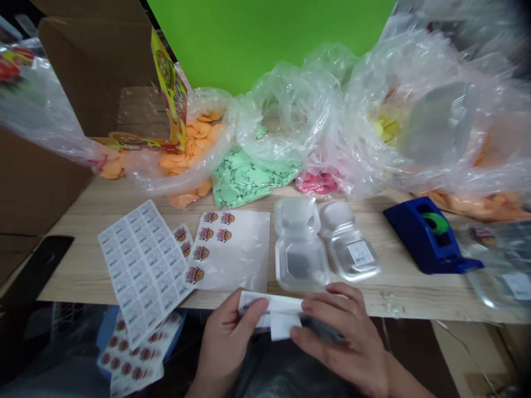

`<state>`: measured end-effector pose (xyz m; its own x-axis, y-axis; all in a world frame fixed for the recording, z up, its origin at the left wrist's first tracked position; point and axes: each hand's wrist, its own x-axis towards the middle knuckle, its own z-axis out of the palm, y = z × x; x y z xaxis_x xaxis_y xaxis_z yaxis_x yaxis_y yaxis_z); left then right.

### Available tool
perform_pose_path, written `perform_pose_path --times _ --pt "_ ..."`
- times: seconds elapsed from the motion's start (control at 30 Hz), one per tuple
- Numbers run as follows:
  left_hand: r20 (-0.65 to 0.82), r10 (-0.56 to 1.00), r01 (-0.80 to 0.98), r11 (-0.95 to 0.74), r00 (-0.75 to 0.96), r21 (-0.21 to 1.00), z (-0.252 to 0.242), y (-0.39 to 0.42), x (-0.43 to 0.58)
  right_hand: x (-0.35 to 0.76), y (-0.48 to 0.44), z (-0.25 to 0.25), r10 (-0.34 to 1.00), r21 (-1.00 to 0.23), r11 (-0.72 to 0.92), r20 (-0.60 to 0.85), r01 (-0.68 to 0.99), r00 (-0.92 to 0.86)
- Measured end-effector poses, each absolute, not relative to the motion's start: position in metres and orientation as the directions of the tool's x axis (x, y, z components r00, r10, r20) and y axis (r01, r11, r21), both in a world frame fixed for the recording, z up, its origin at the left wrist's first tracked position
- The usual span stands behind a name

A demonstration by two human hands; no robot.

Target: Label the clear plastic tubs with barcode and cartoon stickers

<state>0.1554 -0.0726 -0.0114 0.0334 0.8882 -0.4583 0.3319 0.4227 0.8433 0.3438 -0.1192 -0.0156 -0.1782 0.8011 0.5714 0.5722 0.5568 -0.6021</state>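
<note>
Paper (286,305) in L hand (229,331) + R hand (348,331), nr tbl edge (415,314), dispenser (421,249) apart

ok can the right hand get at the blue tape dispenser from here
Probably yes: mostly bare tabletop lies between the right hand and the blue tape dispenser, though it would have to leave the white paper.

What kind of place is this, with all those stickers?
Probably a small packing workshop. A wooden table holds a sheet of printed labels, clear hinged plastic boxes and a bag of green pieces.
</note>
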Motion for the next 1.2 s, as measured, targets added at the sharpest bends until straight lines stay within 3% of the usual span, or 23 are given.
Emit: perform_pose_path --times 0.07,0.13,0.23,0.33,0.57,0.7,0.77,0.87,0.93,1.0,1.07,1.2 --pt "-0.392 0.918 0.376 0.344 0.058 0.861 -0.014 -0.069 0.154 0.353 -0.113 -0.007 0.873 -0.8 0.483 0.474 0.357 -0.119" --pt "-0.164 0.973 0.461 0.073 0.16 0.885 -0.015 -0.065 0.152 0.363 -0.102 0.0 0.959 -0.933 0.261 0.279 0.247 0.043" --pt "0.263 0.841 0.446 -0.486 0.473 0.752 -0.014 -0.062 0.152 0.374 -0.083 0.0 0.964 -0.933 -0.003 0.093 0.36 0.249" --pt "0.395 0.655 0.357 -0.715 0.645 0.601 -0.013 -0.061 0.157 0.375 -0.068 -0.007 0.981 -0.879 -0.001 0.092 0.477 0.171" --pt "0.298 0.648 0.422 -0.713 0.701 0.559 -0.019 -0.051 0.17 0.361 -0.061 -0.015 0.967 -0.65 0.118 0.247 0.751 0.063" --pt "0.315 0.646 0.412 -0.718 0.695 0.562 -0.023 -0.048 0.17 0.366 -0.06 -0.018 0.926 -0.583 0.043 0.327 0.811 0.187" --pt "0.333 0.625 0.367 -0.725 0.706 0.583 -0.029 -0.051 0.165 0.371 -0.062 -0.021 0.927 -0.598 0.105 0.348 0.795 0.14" --pt "0.376 0.603 0.318 -0.74 0.703 0.592 -0.041 -0.061 0.156 0.377 -0.066 -0.023 0.952 -0.65 0.299 0.249 0.699 -0.175" --pt "0.39 0.608 0.329 -0.746 0.692 0.579 -0.05 -0.069 0.15 0.379 -0.065 -0.023 0.947 -0.707 0.318 0.21 0.632 -0.242" --pt "0.388 0.616 0.347 -0.745 0.685 0.57 -0.056 -0.075 0.146 0.381 -0.059 -0.02 0.974 -0.793 0.226 0.173 0.566 -0.146" --pt "0.384 0.62 0.359 -0.745 0.685 0.562 -0.058 -0.078 0.146 0.384 -0.05 -0.014 0.995 -0.88 0.084 0.049 0.467 -0.085" --pt "0.425 0.628 0.424 -0.766 0.652 0.483 -0.046 -0.074 0.16 0.391 -0.03 0.002 0.973 -0.936 -0.163 -0.205 0.313 -0.106"
